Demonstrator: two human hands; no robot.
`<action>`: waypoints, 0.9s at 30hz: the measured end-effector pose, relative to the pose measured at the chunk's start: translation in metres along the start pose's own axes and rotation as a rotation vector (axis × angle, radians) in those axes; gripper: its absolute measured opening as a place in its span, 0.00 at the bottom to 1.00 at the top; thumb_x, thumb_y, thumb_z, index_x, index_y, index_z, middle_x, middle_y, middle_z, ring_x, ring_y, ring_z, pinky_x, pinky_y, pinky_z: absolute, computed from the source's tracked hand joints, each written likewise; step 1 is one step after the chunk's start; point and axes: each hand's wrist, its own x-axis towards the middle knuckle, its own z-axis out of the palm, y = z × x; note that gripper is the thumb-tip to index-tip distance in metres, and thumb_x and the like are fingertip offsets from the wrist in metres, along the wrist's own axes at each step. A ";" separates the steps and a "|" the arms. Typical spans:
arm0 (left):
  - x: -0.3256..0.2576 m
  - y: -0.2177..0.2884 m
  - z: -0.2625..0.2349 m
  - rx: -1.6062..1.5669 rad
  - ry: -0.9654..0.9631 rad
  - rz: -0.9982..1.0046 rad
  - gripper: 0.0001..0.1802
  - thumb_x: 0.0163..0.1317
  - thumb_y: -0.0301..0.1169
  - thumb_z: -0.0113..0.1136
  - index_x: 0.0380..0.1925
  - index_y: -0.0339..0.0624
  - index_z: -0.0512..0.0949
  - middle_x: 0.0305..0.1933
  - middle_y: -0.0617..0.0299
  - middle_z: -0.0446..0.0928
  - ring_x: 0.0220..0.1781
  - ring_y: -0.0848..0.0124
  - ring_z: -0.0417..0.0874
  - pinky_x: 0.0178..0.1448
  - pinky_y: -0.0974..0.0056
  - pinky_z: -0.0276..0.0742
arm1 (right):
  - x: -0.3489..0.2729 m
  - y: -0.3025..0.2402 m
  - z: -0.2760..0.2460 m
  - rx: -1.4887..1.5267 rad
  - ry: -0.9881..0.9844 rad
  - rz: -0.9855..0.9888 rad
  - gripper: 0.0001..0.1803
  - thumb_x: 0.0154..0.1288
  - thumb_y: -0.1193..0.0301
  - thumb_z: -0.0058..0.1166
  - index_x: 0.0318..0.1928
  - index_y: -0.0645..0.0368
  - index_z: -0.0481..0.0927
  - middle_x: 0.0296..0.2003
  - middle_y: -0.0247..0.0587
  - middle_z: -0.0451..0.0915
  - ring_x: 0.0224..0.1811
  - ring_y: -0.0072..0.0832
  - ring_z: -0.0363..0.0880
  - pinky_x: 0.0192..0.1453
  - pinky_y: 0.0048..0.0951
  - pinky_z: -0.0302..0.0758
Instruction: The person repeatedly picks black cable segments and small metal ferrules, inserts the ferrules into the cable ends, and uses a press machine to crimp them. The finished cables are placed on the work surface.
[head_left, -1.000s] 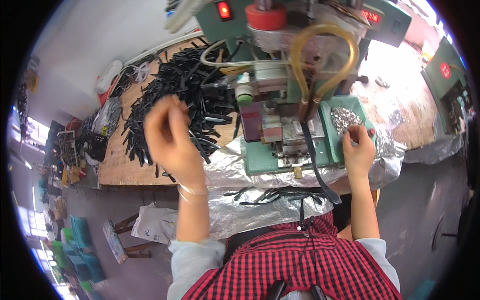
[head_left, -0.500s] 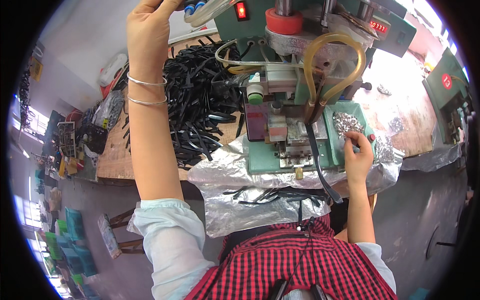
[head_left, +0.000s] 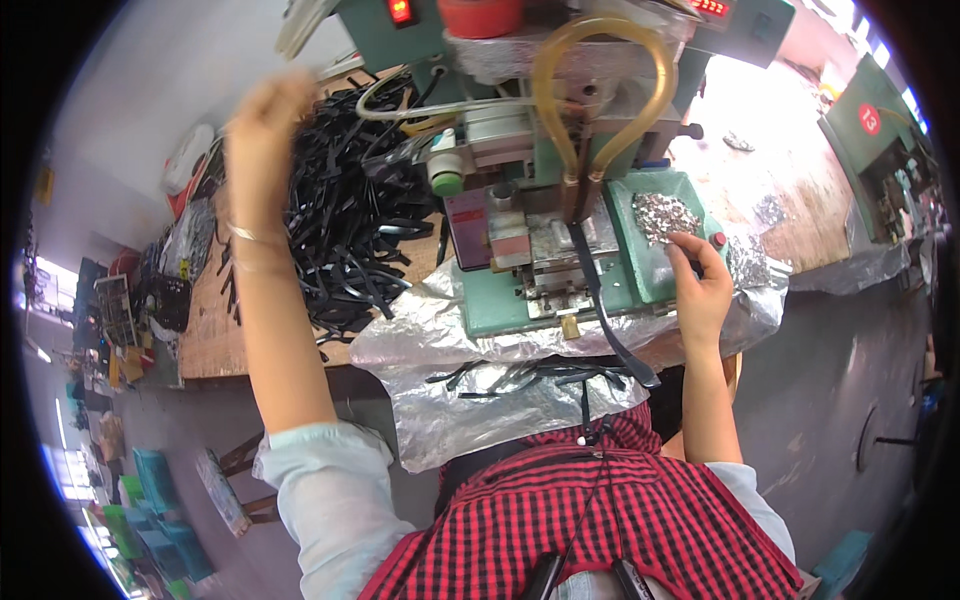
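Blurred by motion, my left hand (head_left: 265, 130) is raised beside the far edge of a big pile of black eyeglass temples (head_left: 345, 200); its fingers cannot be made out. My right hand (head_left: 703, 290) has thumb and forefinger pinched together at the near edge of a heap of tiny metal parts (head_left: 663, 216); whatever sits between the fingertips is too small to name. The heap lies in a green tray (head_left: 655, 285). One black temple (head_left: 604, 308) rests in the fixture of a green bench machine (head_left: 500, 312), under its copper-coloured tips (head_left: 580, 200), its curved end hanging toward me.
Crumpled silver foil (head_left: 400, 325) covers the table's front edge and sags toward my lap, with several black temples (head_left: 540, 375) on it. A yellowish hose (head_left: 655, 60) loops above the fixture. Another green machine (head_left: 860, 150) stands at the far right, a wooden stool (head_left: 225, 490) at lower left.
My left hand has come down from the machine's upper left toward the temple pile. The view has shifted, so the machine sits higher and further left. My right hand remains at the tray, fingers pinched.
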 end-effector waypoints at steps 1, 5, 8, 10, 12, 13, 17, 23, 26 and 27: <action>-0.025 -0.009 0.017 0.279 -0.140 0.109 0.10 0.65 0.33 0.69 0.39 0.37 0.88 0.37 0.59 0.85 0.39 0.66 0.83 0.48 0.64 0.77 | -0.003 -0.007 -0.002 0.049 0.000 0.040 0.08 0.70 0.78 0.63 0.47 0.64 0.88 0.41 0.39 0.89 0.45 0.26 0.86 0.55 0.27 0.79; -0.120 -0.096 0.059 1.198 -0.512 0.355 0.05 0.57 0.28 0.65 0.30 0.42 0.87 0.40 0.57 0.80 0.48 0.56 0.81 0.51 0.55 0.76 | 0.001 -0.062 0.012 0.160 -0.129 -0.143 0.08 0.69 0.80 0.62 0.46 0.63 0.89 0.39 0.38 0.89 0.44 0.26 0.86 0.54 0.27 0.78; -0.133 -0.132 0.070 1.195 -0.587 0.419 0.05 0.54 0.30 0.63 0.28 0.45 0.87 0.40 0.59 0.79 0.49 0.59 0.79 0.51 0.57 0.74 | 0.009 -0.089 0.037 0.158 -0.179 -0.402 0.07 0.67 0.81 0.64 0.45 0.65 0.87 0.42 0.36 0.87 0.46 0.23 0.84 0.56 0.26 0.77; -0.126 -0.138 0.060 1.110 -0.593 0.444 0.04 0.52 0.30 0.65 0.28 0.45 0.85 0.36 0.60 0.79 0.46 0.59 0.80 0.49 0.55 0.75 | 0.003 -0.093 0.066 0.358 -0.153 -0.348 0.08 0.66 0.82 0.65 0.45 0.64 0.85 0.41 0.36 0.86 0.44 0.24 0.83 0.54 0.26 0.78; -0.117 -0.133 0.054 0.990 -0.512 0.459 0.04 0.52 0.30 0.65 0.27 0.44 0.83 0.33 0.59 0.78 0.41 0.57 0.81 0.45 0.53 0.77 | -0.003 -0.101 0.079 0.552 -0.151 -0.209 0.14 0.66 0.82 0.64 0.51 0.63 0.81 0.42 0.35 0.84 0.43 0.22 0.82 0.53 0.26 0.78; -0.109 -0.121 0.050 0.922 -0.444 0.464 0.04 0.52 0.30 0.65 0.27 0.43 0.82 0.32 0.58 0.77 0.38 0.56 0.80 0.43 0.52 0.77 | -0.003 -0.101 0.080 0.580 -0.136 -0.186 0.15 0.66 0.82 0.64 0.52 0.64 0.80 0.43 0.35 0.84 0.44 0.22 0.82 0.53 0.26 0.78; -0.096 -0.082 0.056 0.432 0.054 0.134 0.10 0.65 0.33 0.67 0.34 0.35 0.82 0.29 0.53 0.79 0.29 0.58 0.80 0.36 0.59 0.75 | -0.004 -0.100 0.082 0.659 -0.131 -0.093 0.17 0.66 0.82 0.64 0.54 0.64 0.77 0.44 0.34 0.83 0.46 0.21 0.81 0.54 0.25 0.76; -0.099 -0.090 0.065 0.569 0.186 -0.050 0.12 0.73 0.33 0.64 0.35 0.34 0.82 0.29 0.51 0.79 0.25 0.65 0.75 0.35 0.59 0.74 | -0.009 -0.109 0.090 0.766 -0.156 -0.056 0.19 0.65 0.82 0.64 0.56 0.63 0.77 0.43 0.34 0.83 0.45 0.20 0.81 0.53 0.24 0.76; -0.110 -0.042 0.059 0.463 0.431 0.260 0.12 0.77 0.31 0.59 0.38 0.36 0.85 0.38 0.57 0.85 0.28 0.71 0.77 0.35 0.63 0.74 | -0.007 -0.107 0.089 0.752 -0.164 -0.064 0.20 0.65 0.83 0.64 0.57 0.63 0.77 0.44 0.35 0.83 0.46 0.20 0.82 0.54 0.24 0.76; -0.118 0.002 0.065 0.038 0.510 -0.012 0.13 0.79 0.31 0.57 0.37 0.36 0.84 0.38 0.61 0.86 0.27 0.77 0.75 0.33 0.70 0.70 | -0.006 -0.105 0.089 0.744 -0.152 -0.078 0.21 0.65 0.83 0.64 0.57 0.63 0.77 0.44 0.35 0.83 0.46 0.21 0.82 0.54 0.24 0.76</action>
